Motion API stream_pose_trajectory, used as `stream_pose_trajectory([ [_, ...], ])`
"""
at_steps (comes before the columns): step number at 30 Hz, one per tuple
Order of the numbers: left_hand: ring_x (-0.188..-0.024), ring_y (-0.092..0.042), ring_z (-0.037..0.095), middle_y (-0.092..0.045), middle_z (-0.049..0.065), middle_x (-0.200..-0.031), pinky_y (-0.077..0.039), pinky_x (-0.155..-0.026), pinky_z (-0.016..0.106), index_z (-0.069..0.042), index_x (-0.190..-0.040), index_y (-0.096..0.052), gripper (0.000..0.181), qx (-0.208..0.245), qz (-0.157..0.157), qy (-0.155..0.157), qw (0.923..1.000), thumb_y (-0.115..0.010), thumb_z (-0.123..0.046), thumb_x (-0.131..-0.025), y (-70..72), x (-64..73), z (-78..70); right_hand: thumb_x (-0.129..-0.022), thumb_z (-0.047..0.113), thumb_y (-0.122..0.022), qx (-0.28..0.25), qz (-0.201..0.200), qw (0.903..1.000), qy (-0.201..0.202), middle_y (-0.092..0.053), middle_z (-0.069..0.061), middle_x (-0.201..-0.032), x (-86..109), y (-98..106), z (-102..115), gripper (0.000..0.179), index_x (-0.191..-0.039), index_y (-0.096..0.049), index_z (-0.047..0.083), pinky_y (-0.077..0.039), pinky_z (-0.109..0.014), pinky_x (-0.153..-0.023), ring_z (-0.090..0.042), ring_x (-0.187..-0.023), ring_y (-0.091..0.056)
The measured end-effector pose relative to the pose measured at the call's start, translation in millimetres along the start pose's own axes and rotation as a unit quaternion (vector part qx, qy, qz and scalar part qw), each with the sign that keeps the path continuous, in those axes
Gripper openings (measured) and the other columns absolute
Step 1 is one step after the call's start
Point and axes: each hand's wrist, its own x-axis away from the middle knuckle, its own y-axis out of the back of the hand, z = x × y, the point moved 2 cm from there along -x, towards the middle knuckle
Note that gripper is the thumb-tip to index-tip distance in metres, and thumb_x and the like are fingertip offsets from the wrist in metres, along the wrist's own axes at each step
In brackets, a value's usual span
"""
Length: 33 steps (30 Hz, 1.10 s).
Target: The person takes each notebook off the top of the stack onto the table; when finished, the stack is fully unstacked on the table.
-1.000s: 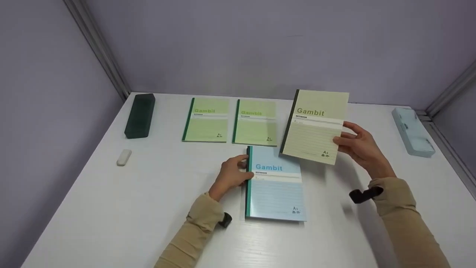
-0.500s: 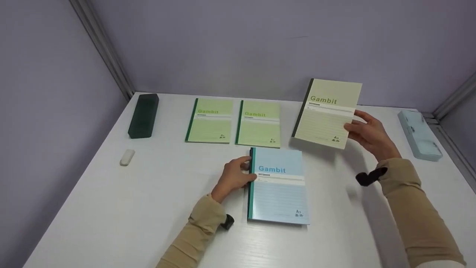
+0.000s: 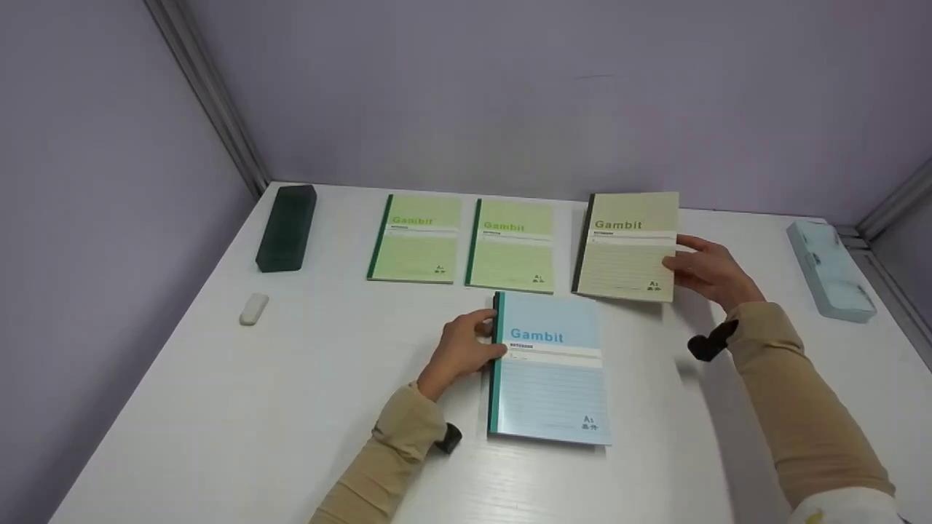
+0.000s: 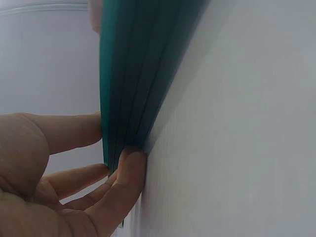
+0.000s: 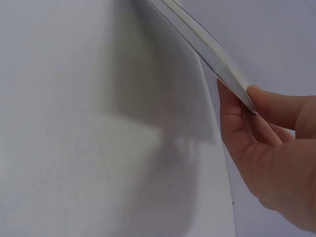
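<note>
My right hand (image 3: 717, 275) pinches the right edge of a pale yellow-beige notebook (image 3: 626, 266) with a dark spine, thumb on the cover and fingers beneath. In the right wrist view, that notebook (image 5: 212, 52) slants over the white table, its shadow below. At the front centre, my left hand (image 3: 462, 349) grips the spine side of a stack of blue notebooks (image 3: 550, 393). Several teal and dark spines (image 4: 136, 64) show in the left wrist view, thumb on the cover side and fingers at the spines. Two light green notebooks, left (image 3: 415, 255) and right (image 3: 510, 258), lie side by side at the back.
A dark green pencil case (image 3: 287, 227) lies at the back left, with a white eraser-like block (image 3: 254, 309) in front of it. At the far right is a pale blue case (image 3: 830, 269). Walls enclose the white table (image 3: 291, 422) at the back and sides.
The beige notebook, in my right hand, has gone up and back, then come down toward the table to the right of the green notebooks. My left hand stays on the blue stack.
</note>
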Motion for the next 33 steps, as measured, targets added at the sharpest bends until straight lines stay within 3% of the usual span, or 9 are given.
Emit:
stream_pose_trajectory([
  [11, -0.105, -0.055, 0.025, -0.061, 0.016, -0.118, -0.05, -0.081, 0.037, -0.005, -0.137, -0.051, 0.06, 0.004, -0.003, -0.003, 1.0, -0.074, -0.012, -0.082, 0.1, -0.4, -0.4, -0.094, 0.004, -0.058, 0.11, -0.031, 0.9932, -0.019, -0.062, 0.008, -0.093, -17.5, 1, -11, 0.073, -0.152, -0.013, 0.001, -0.051, -0.023, -0.077, -0.005, -0.085, -0.061],
  [15, -0.104, -0.056, 0.024, -0.061, 0.016, -0.118, -0.051, -0.078, 0.036, -0.005, -0.137, -0.051, 0.06, 0.005, -0.004, 0.0, 1.0, -0.074, -0.011, -0.082, -0.5, -1.2, 0.1, -0.094, 0.006, -0.059, 0.159, -0.059, 0.9855, -0.012, -0.057, -0.006, -0.113, -22.8, 1, -14, 0.07, -0.15, -0.019, -0.005, -0.05, -0.021, -0.078, -0.003, -0.085, -0.06],
  [20, -0.103, -0.054, 0.023, -0.061, 0.014, -0.118, -0.051, -0.079, 0.035, -0.006, -0.138, -0.051, 0.06, 0.003, -0.003, 0.008, 1.0, -0.074, -0.012, -0.082, -0.8, -0.8, -0.1, -0.094, 0.009, -0.059, 0.195, -0.088, 0.9766, -0.022, -0.037, -0.023, -0.14, -25.5, -2, -17, 0.067, -0.148, -0.023, -0.008, -0.048, -0.019, -0.084, -0.007, -0.095, -0.054],
  [25, -0.102, -0.054, 0.023, -0.061, 0.013, -0.118, -0.051, -0.079, 0.034, -0.006, -0.139, -0.05, 0.061, 0.008, 0.001, 0.01, 0.9999, -0.073, -0.013, -0.083, -0.6, -0.2, -0.5, -0.093, 0.01, -0.059, 0.212, -0.118, 0.9701, -0.009, -0.036, -0.024, -0.142, -25.8, -4, -18, 0.062, -0.145, -0.031, -0.009, -0.047, -0.019, -0.086, -0.01, -0.099, -0.052],
  [33, -0.102, -0.053, 0.024, -0.06, 0.015, -0.117, -0.049, -0.08, 0.036, -0.006, -0.138, -0.051, 0.06, 0.001, -0.003, 0.0, 1.0, -0.074, -0.013, -0.082, 0.7, -0.2, 0.8, -0.094, 0.013, -0.058, 0.238, -0.134, 0.9618, 0.014, -0.039, -0.023, -0.14, -26.4, -10, -21, 0.057, -0.142, -0.037, -0.008, -0.047, -0.018, -0.084, -0.007, -0.097, -0.051],
])
